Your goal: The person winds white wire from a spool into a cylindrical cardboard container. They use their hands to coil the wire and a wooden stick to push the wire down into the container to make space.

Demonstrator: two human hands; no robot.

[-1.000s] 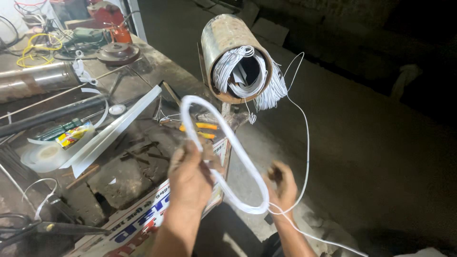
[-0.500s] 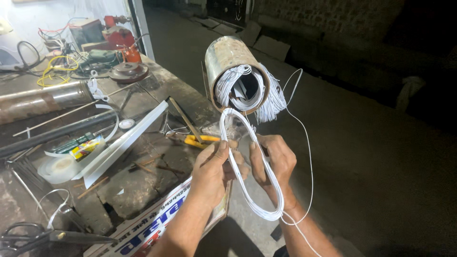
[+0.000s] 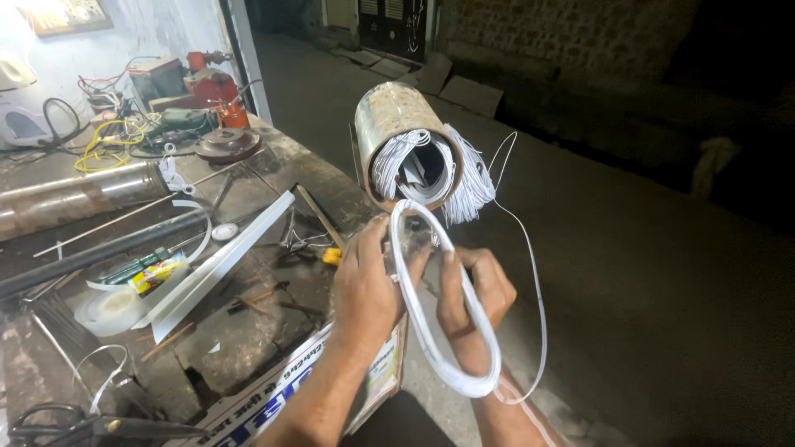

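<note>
Both hands met over the near corner of the workbench [image 3: 248, 331], each clamped on the same white wire loop [image 3: 439, 314]. With its fingers closed, the left hand [image 3: 364, 290] pinched the loop's left strand. Just right of it, the right hand [image 3: 472, 298] curled around the other strand, and the loop's lower end hung down past that wrist. A single thin white wire [image 3: 530, 265] trailed from the loop and arced up on the right of the hands.

Just beyond the hands stood a rusty metal cylinder [image 3: 397, 116], its open end facing them, packed with white wire windings [image 3: 431, 174] that spilled out on its right side. The top of the loop nearly touched that open end.

Left of the cylinder, on the workbench, lay a long white strip [image 3: 224, 265], a roll of clear tape [image 3: 112, 310], thin rods and a yellow-handled tool [image 3: 331, 255]. Farther left rested a long metal pipe [image 3: 83, 199]. Beyond the pipe, at the bench's far end, sat a coil of yellow wire [image 3: 103, 141] and a red device [image 3: 215, 87].
</note>
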